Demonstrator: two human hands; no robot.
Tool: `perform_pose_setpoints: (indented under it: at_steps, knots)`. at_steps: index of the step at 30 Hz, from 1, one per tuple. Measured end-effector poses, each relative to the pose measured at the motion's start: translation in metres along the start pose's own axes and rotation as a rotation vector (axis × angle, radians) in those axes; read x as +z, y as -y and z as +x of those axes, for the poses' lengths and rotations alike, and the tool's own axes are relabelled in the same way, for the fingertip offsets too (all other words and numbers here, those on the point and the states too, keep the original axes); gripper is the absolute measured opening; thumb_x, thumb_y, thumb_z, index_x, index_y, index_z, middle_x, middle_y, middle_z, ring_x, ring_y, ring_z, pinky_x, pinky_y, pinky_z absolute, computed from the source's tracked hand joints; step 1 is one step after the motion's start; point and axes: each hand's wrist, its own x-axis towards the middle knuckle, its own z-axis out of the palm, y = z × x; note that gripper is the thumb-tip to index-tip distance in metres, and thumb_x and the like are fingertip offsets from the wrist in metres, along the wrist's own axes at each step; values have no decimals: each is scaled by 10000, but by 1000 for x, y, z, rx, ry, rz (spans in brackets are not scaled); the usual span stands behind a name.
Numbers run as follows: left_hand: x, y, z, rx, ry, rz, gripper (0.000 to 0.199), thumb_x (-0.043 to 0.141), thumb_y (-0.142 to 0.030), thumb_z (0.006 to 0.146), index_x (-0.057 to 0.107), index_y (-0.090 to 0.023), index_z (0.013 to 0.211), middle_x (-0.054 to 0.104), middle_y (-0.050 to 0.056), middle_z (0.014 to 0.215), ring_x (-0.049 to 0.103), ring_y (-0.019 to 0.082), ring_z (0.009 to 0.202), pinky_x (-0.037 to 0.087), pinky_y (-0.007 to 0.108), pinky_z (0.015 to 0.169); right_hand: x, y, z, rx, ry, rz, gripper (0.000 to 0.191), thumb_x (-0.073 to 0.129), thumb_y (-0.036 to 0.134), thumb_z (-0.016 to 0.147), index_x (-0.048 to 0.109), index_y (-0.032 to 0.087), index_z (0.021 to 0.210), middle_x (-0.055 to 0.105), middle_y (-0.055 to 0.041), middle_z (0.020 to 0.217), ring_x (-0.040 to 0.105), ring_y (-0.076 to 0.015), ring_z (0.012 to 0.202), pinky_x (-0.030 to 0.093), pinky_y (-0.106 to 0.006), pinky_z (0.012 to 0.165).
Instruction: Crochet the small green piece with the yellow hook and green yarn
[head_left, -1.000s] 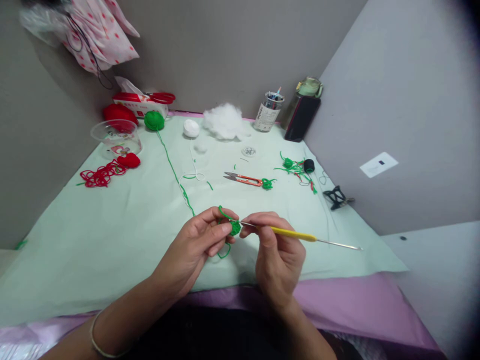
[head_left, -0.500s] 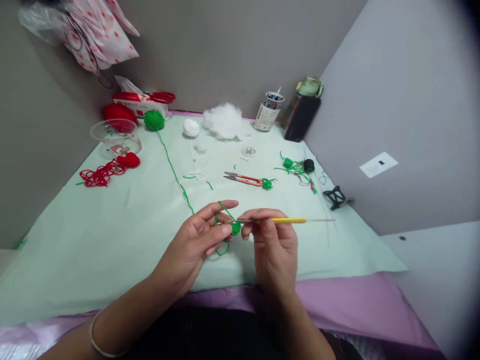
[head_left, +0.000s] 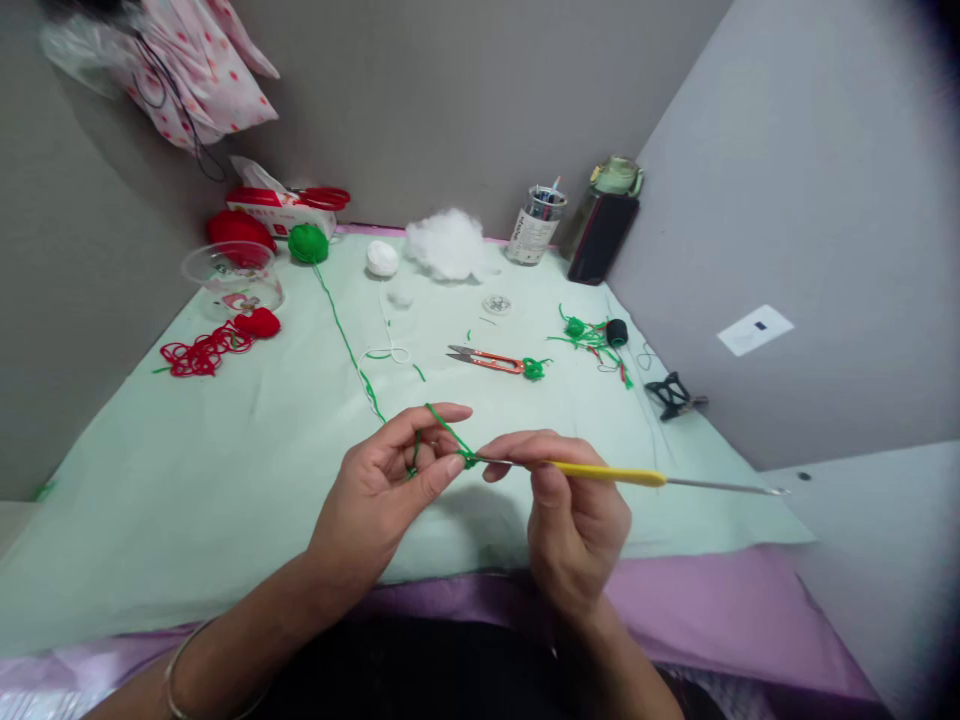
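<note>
My left hand (head_left: 382,480) pinches a small green crochet piece (head_left: 469,459) between thumb and fingers. Green yarn (head_left: 448,428) runs taut from that piece up over the raised left index finger. In my right hand (head_left: 574,510) is a crochet hook (head_left: 607,473) with a yellow handle, held like a pen. Its thin metal tip meets the green piece, and the other metal end sticks out to the right. The piece is mostly hidden by the left fingertips. A strand leads back to the green yarn ball (head_left: 308,243).
Orange thread snips (head_left: 487,359) lie beyond my hands. Behind them are white stuffing (head_left: 450,245), a white yarn ball (head_left: 382,258) and a pen jar (head_left: 537,228). Tangled red yarn (head_left: 206,347) and a clear plastic cup (head_left: 240,278) sit left; green scraps (head_left: 581,332) and a phone (head_left: 603,237) right.
My right hand has shifted right and slightly down, and the hook now slants down to the right with more of its handle showing. The green piece has tilted and shows less.
</note>
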Motion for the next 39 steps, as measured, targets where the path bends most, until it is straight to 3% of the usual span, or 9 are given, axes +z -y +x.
perform_pose_setpoints:
  at_steps: [10, 14, 17, 21, 24, 26, 32, 36, 39]
  knots:
    - [0, -2, 1, 39, -82, 118, 248, 863, -271, 869, 847, -296, 1115, 649, -28, 780, 494, 108, 669, 410, 240, 630, 5, -6, 2, -120, 14, -36, 233, 531, 165, 1087, 736, 258, 1148, 786, -30, 976, 740, -169, 826, 630, -333, 743]
    - [3, -1, 0, 35, -125, 77, 355, 915, -243, 815, 838, -290, 1158, 683, -33, 813, 511, 88, 653, 439, 226, 672, 5, -12, -5, -289, 73, -347, 288, 617, 121, 1029, 751, 295, 1215, 786, -51, 1024, 769, -215, 926, 657, -356, 765]
    - [6, -2, 1, -112, -28, -169, 493, 941, -258, 786, 805, -278, 1259, 676, -34, 826, 484, 65, 611, 390, 196, 583, 6, -15, -10, -400, 74, -552, 440, 723, 63, 945, 760, 340, 1286, 771, -71, 1139, 768, -253, 1018, 667, -374, 812]
    - [4, -7, 6, -281, 70, -373, 378, 907, -291, 839, 836, -227, 1205, 604, -54, 734, 286, 5, 504, 320, 169, 529, 6, -11, -6, -259, -6, -291, 307, 622, 105, 1024, 775, 288, 1217, 770, -62, 1035, 738, -209, 910, 637, -356, 765]
    - [1, -10, 8, -209, 47, -341, 343, 919, -284, 825, 855, -261, 1161, 608, -43, 785, 309, 10, 529, 267, 165, 495, 8, -7, 3, -40, -96, 32, 239, 559, 170, 1076, 778, 265, 1088, 741, -24, 901, 676, -156, 743, 583, -321, 675]
    - [1, -10, 7, -170, 60, -301, 358, 921, -288, 821, 853, -293, 1172, 623, -30, 830, 377, 32, 569, 256, 174, 484, 10, -6, 7, 27, -84, 128, 204, 588, 208, 1074, 783, 262, 1048, 746, -21, 904, 675, -151, 737, 577, -312, 664]
    - [7, -3, 4, -125, 12, -266, 352, 922, -299, 832, 857, -302, 1177, 652, -11, 848, 538, 97, 767, 429, 177, 667, 15, -8, 0, -112, -9, -140, 263, 620, 132, 1041, 784, 289, 1172, 797, -39, 1000, 749, -186, 896, 634, -331, 752]
    - [8, 0, 5, -251, 44, -392, 416, 952, -314, 791, 854, -257, 1191, 656, -12, 804, 495, 77, 691, 435, 174, 662, 12, -9, -7, -324, 34, -469, 367, 680, 77, 983, 783, 309, 1247, 784, -73, 1121, 758, -216, 979, 648, -357, 788]
    - [4, -2, 8, -347, 103, -511, 362, 929, -291, 812, 866, -205, 1158, 508, -71, 630, 393, 48, 577, 513, 214, 804, 10, -8, -3, -201, -35, -309, 301, 649, 95, 1008, 802, 290, 1178, 787, -50, 1023, 744, -191, 898, 628, -337, 764]
